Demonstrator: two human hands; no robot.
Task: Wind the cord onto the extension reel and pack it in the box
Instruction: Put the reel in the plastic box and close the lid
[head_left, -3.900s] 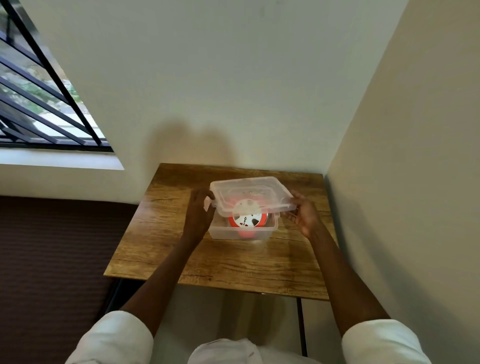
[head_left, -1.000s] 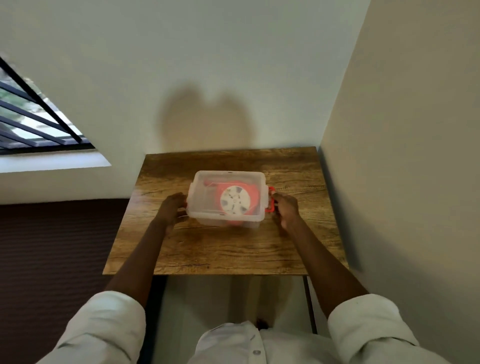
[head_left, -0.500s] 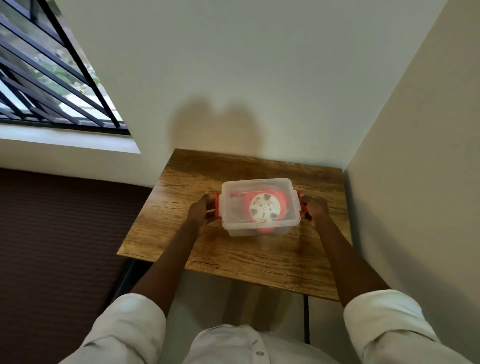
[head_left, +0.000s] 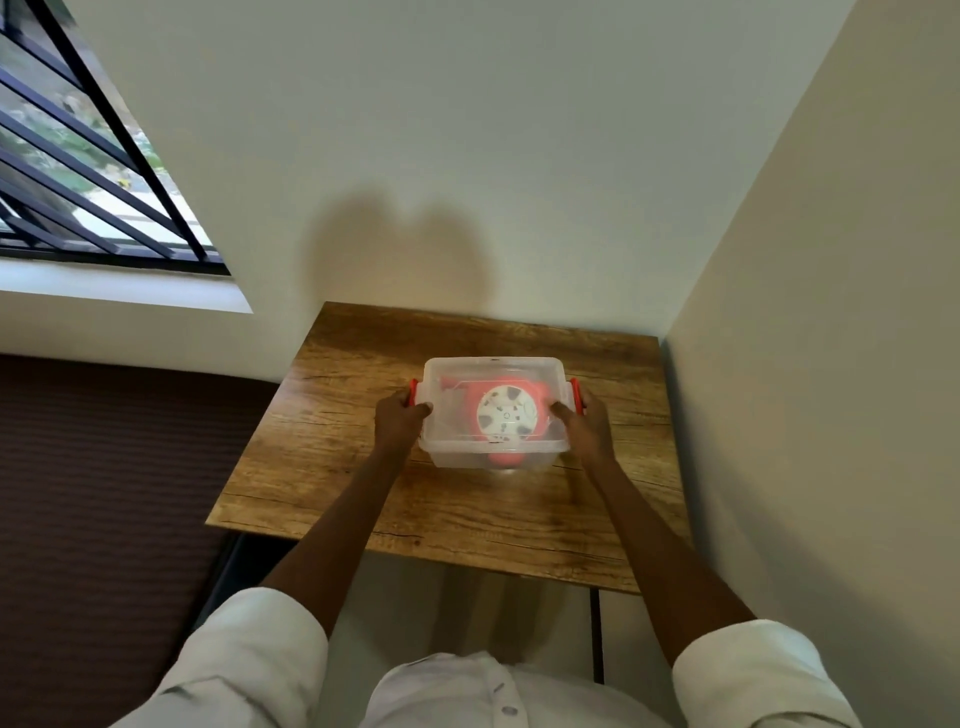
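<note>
Fingers (head_left: 423, 409) of both hands grip the lidded box (head_left: 493, 457); wooden table (head_left: 363, 467) fills a wall corner beside a barred window (head_left: 78, 171).

You get soft daylight from the barred window (head_left: 78, 171) on your left, casting a broad double shadow on the wall (head_left: 400, 244) behind the tabletop (head_left: 467, 514), with wide-angle bending at the edges and slight overall softness.

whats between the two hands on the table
In the head view, the clear box with the reel inside sits between the left hand and right hand.
</note>
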